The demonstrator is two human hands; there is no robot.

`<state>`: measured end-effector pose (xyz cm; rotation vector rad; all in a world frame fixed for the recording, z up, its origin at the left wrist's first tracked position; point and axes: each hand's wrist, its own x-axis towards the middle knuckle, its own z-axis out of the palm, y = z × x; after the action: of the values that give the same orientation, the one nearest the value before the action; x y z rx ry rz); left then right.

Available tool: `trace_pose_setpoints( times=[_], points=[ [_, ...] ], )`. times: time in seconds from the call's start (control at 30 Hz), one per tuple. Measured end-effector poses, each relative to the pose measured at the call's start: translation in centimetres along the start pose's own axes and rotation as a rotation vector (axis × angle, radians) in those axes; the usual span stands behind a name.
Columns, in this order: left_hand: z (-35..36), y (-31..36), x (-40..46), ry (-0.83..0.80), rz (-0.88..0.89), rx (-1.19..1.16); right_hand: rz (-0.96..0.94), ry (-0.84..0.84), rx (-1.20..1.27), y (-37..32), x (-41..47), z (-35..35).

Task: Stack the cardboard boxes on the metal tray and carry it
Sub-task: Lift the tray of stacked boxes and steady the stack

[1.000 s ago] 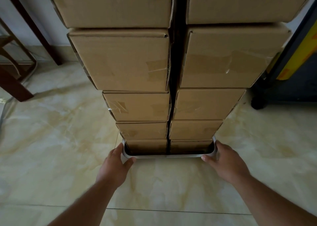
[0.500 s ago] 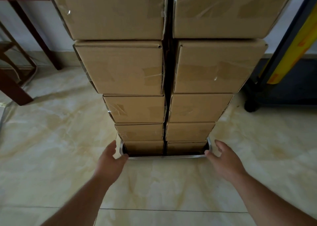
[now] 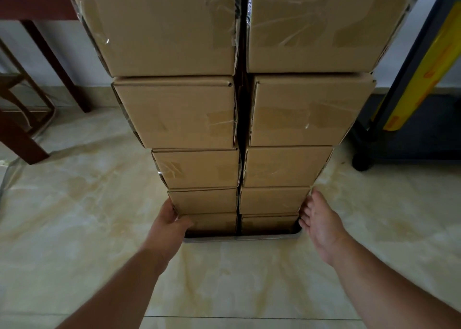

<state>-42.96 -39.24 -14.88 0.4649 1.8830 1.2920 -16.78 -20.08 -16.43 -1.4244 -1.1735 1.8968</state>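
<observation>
Two columns of cardboard boxes [image 3: 199, 114] stand side by side on a metal tray [image 3: 239, 238], which rests on the pale marbled floor [image 3: 74, 216]. Five tiers show in each column, and the top tier runs out of the frame. A narrow dark gap separates the columns from top to bottom. Only the near rim of the tray shows, as a thin bright strip below the lowest boxes. The left hand [image 3: 169, 225] is at the near left corner of the stack: its grip is partly closed, thumb laid across the near face of the bottom left box, fingers hidden round the left side. It touches the cardboard and covers the tray's near left corner; whether it bears on the rim cannot be told. The right hand [image 3: 321, 225] is spread flat, grip apart, palm turned toward the right side of the stack, fingertips [image 3: 303, 212] at the edge of the lower right boxes, clamped on nothing. Dark wooden furniture legs [image 3: 59, 66] stand far left; a dark frame with a yellow panel [image 3: 424, 64] stands far right.
</observation>
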Motion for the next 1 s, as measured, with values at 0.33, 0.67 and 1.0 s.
trace_pose_setpoints(
  times=[0.33,0.67,1.0],
  points=[
    [0.1,0.5,-0.6,-0.035,0.009,0.036,0.014,-0.002,0.019,-0.7,-0.5,0.6],
    [-2.4,1.8,-1.7,-0.007,0.031,-0.090,-0.019,0.030,-0.015,-2.6,-2.1,-0.4],
    [-4.6,7.6,-0.1,0.166,0.048,-0.307,-0.099,0.106,-0.124,-9.8,-2.4,-2.0]
  ],
)
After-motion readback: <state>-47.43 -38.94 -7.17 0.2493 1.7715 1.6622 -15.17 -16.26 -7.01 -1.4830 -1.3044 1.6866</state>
